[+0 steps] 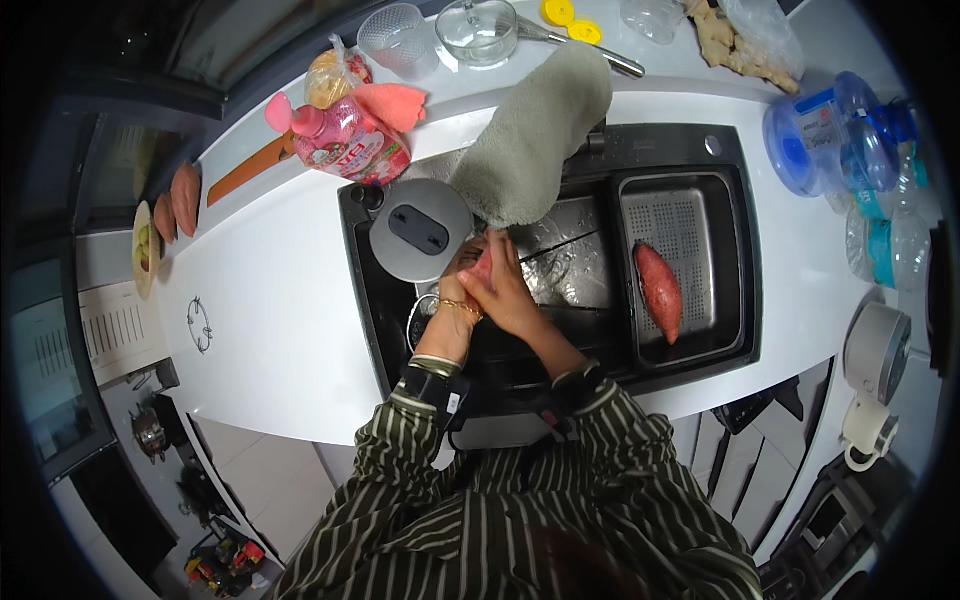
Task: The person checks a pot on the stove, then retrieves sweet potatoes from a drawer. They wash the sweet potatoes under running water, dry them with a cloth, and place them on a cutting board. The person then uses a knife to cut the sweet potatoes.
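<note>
Over the black sink (pixel 577 330), my two hands close around a reddish sweet potato (pixel 485 264), mostly hidden by the fingers. My left hand (pixel 454 289), with a gold bracelet at the wrist, holds it from the left and below. From the other side, my right hand (pixel 511 292) wraps it with the fingers pointing away. Just beyond the fingertips hangs a grey-green cloth (pixel 536 139), draped over what seems to be the tap. Wet metal shows on the sink floor. Another red sweet potato (pixel 660 292) lies in the perforated metal basket (pixel 694 202) at the right.
A round grey lid-like object (pixel 422 231) stands close by my left hand. Pink soap bottle (pixel 352 146), clear plastic cup (pixel 397 41), glass bowl (pixel 477 34), whisk (pixel 600 52) and ginger (pixel 724 45) line the back. Plastic bottles (pixel 847 142) crowd the right; more sweet potatoes (pixel 185 199) lie left.
</note>
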### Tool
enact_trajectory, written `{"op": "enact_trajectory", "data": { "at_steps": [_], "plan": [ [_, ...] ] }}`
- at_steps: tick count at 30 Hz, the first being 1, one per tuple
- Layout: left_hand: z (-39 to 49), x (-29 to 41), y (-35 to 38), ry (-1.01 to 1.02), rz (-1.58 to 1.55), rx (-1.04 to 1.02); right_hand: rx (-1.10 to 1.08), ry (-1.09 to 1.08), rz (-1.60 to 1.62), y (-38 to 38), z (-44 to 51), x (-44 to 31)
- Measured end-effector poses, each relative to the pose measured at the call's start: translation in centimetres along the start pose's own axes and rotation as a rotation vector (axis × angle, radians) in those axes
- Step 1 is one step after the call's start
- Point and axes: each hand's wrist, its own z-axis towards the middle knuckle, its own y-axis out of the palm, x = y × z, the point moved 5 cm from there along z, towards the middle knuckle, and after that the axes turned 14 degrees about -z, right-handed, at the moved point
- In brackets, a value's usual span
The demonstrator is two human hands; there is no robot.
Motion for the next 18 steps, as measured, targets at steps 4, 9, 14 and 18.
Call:
{"op": "enact_trajectory", "data": {
  "at_steps": [4,9,14,18],
  "plan": [
    [1.0,-0.6,-1.8,0.103,0.129,0.049,-0.002,0.212,-0.004,-0.6,1.5,0.4],
    [1.5,-0.1,-5.3,0.003,0.344,0.209,-0.388,0.621,0.417,1.3,4.5,2.9],
    [1.5,0.8,-4.9,0.018,0.579,-0.020,-0.347,0.803,1.109,2.0,3.0,3.0],
    [0.6,0.7,-4.1,-0.114,0.492,-0.007,-0.441,0.825,1.361,1.8,2.3,3.9]
  ]
}}
